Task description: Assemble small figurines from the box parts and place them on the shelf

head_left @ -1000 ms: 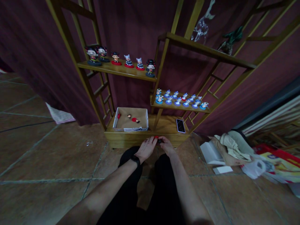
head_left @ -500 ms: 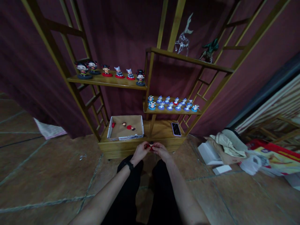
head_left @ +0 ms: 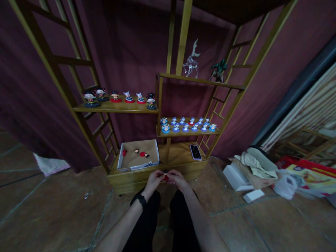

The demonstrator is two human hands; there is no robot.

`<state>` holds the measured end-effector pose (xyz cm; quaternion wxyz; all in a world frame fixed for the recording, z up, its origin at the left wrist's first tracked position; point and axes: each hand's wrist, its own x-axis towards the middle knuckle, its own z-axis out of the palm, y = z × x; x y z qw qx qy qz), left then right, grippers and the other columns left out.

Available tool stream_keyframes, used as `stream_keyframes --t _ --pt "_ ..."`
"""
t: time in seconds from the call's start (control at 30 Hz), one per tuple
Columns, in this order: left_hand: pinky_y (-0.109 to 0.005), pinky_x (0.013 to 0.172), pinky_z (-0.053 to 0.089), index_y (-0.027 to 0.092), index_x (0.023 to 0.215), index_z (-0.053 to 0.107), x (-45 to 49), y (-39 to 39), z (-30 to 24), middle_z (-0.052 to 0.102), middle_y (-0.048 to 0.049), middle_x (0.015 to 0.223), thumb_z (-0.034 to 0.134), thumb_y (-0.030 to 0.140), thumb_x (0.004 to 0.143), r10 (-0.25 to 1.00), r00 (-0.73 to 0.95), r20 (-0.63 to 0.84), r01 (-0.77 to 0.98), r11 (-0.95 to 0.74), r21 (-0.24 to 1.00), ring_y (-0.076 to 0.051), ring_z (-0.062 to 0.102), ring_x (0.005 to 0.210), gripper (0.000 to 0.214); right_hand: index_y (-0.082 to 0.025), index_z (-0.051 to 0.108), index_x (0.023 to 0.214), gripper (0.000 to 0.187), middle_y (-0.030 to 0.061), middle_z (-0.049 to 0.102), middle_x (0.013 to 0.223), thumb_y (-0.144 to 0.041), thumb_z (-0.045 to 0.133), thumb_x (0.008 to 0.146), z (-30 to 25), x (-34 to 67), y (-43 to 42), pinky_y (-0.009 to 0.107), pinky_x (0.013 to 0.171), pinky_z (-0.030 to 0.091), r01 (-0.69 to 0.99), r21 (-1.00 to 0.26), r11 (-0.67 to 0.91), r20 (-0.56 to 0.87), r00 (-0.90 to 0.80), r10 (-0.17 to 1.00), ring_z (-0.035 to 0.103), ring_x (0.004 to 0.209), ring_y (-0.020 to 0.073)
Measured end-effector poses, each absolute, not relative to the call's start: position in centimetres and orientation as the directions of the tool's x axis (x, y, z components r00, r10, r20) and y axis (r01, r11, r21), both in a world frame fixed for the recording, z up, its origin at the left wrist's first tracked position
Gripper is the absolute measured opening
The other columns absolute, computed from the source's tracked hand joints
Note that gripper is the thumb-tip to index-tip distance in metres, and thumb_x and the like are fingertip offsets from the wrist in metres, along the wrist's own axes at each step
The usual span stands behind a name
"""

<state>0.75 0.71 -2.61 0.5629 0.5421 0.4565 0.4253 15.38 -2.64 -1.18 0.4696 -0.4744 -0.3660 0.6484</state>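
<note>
Behind everything hangs a big dark red curtain point(head_left: 131, 63), with brown floor tiles point(head_left: 65, 217) below. Next in size is a tall wooden rack point(head_left: 123, 182), standing in front of the curtain. Under the arms are 2 black trouser legs point(head_left: 145, 217). On the floor to the right lie a red and yellow box point(head_left: 307, 176), a white box point(head_left: 236, 177) and a see-through plastic bag point(head_left: 286, 185). On the bottom board of the rack, to the left, sits an open cardboard box point(head_left: 158, 154) with white sides.

The left hand point(head_left: 153, 180) and the right hand point(head_left: 179, 179) are close together, low in front of the rack. Each hand has its fingers curled in, and both pinch the same small red toy between their tips. A clear glass deer point(head_left: 191, 64) and a green figure point(head_left: 218, 70) stand on the high right shelf. A phone point(head_left: 195, 152) lies flat on the bottom board, to the right. A black watch point(head_left: 142, 200) is on the left wrist.

6 big-headed dolls point(head_left: 114, 96) stand on the left shelf, and 12 little blue and white figures point(head_left: 185, 127) fill 2 rows on the right shelf. The small red toy point(head_left: 165, 177) has a dark top, but fingers hide much of it. Smallest are the red and dark bits point(head_left: 142, 154) inside the cardboard box.
</note>
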Motion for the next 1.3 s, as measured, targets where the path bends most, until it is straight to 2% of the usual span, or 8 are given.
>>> stream_keyframes --t 0.13,0.27,0.57,0.87,1.07,1.3 --pt "-0.022 0.052 0.039 0.016 0.062 0.052 0.6 0.8 -2.5 0.055 0.0027 0.055 0.068 0.037 0.054 0.969 0.234 -0.077 -0.024 0.085 0.996 -0.01 0.051 0.051 0.027 -0.019 0.057 0.08 0.045 -0.0007 0.064 0.069 -0.049 0.075 0.052 -1.3 15.2 -2.4 0.032 0.066 0.048 -0.251 -0.921 -0.298 -0.282 -0.098 0.954 0.061 0.06 0.0131" --pt "-0.021 0.05 0.037 0.016 0.063 0.05 0.4 0.7 -2.3 0.052 0.0049 0.053 0.07 0.035 0.051 0.959 0.271 -0.08 -0.037 0.093 0.995 -0.009 0.048 0.049 0.03 -0.019 0.057 0.076 0.044 -0.0029 0.062 0.066 -0.049 0.075 0.05 -1.3 15.0 -2.3 0.029 0.063 0.047 -0.23 -0.924 -0.305 -0.292 -0.09 0.952 0.058 0.058 0.0113" --pt "-0.021 0.052 0.037 0.016 0.07 0.054 0.2 0.7 -2.3 0.055 0.0047 0.057 0.07 0.027 0.051 0.959 0.269 -0.091 -0.028 0.102 0.994 -0.01 0.05 0.052 0.026 -0.02 0.058 0.074 0.043 -0.0017 0.063 0.068 -0.051 0.075 0.05 -1.1 15.1 -2.5 0.027 0.061 0.045 -0.21 -0.936 -0.283 -0.257 -0.144 0.956 0.058 0.062 0.0129" --pt "-0.023 0.05 0.035 0.016 0.058 0.054 0.3 0.5 -1.9 0.053 0.0032 0.05 0.07 0.034 0.049 0.96 0.258 -0.11 0.069 0.096 0.993 -0.01 0.047 0.047 0.026 -0.019 0.059 0.075 0.044 -0.0021 0.063 0.068 -0.05 0.075 0.049 -1.0 15.1 -2.5 0.028 0.063 0.045 -0.157 -0.943 -0.293 -0.275 -0.129 0.953 0.059 0.062 0.013" --pt "-0.022 0.05 0.034 0.016 0.059 0.053 0.5 0.5 -1.7 0.052 0.0039 0.049 0.069 0.031 0.049 0.97 0.22 -0.108 0.029 0.104 0.994 -0.009 0.046 0.047 0.024 -0.02 0.06 0.074 0.041 -0.0018 0.063 0.073 -0.05 0.075 0.05 -0.8 15.1 -2.4 0.026 0.061 0.045 -0.145 -0.951 -0.274 -0.262 -0.095 0.96 0.059 0.068 0.0142" --pt "-0.024 0.055 0.038 0.014 0.064 0.059 0.6 0.2 -1.0 0.059 -0.0005 0.058 0.067 0.032 0.052 0.951 0.279 -0.13 0.031 0.127 0.991 -0.012 0.052 0.055 0.023 -0.022 0.064 0.088 0.047 0.0002 0.065 0.083 -0.049 0.074 0.05 -0.3 14.9 -2.5 0.027 0.062 0.045 -0.177 -0.97 -0.168 -0.17 -0.003 0.985 0.06 0.075 0.017"
